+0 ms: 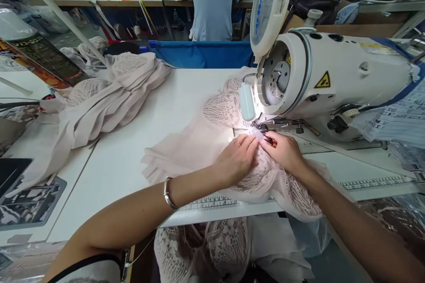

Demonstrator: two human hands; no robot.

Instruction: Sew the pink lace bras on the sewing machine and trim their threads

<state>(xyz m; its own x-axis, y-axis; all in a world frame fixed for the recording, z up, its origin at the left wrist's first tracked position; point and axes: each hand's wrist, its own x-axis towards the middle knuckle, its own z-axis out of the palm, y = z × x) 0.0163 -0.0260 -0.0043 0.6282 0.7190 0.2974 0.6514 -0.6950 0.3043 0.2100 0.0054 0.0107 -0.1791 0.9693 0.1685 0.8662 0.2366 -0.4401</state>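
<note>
A pale pink lace garment (pixel 221 112) with sheer panels lies under the needle area of a white sewing machine (pixel 345 70). My left hand (pixel 237 157) presses down on it, fingertips bent together at a small whitish piece (pixel 258 134) close to the needle. From the other side my right hand (pixel 283 150) pinches the fabric at the same spot, thumb and forefinger together. A small dark-and-orange tool (pixel 270 141), which looks like thread snips, shows at my right fingers. The needle tip and the fabric edge between my fingertips are hard to make out.
More pale pink garments (pixel 109 93) are heaped on the table's left side, beside a spray can (pixel 43 48). A printed ruler (pixel 215 203) runs along the front edge. Another lace piece (pixel 202 252) hangs below it. A person in a blue shirt (pixel 209 0) sits beyond.
</note>
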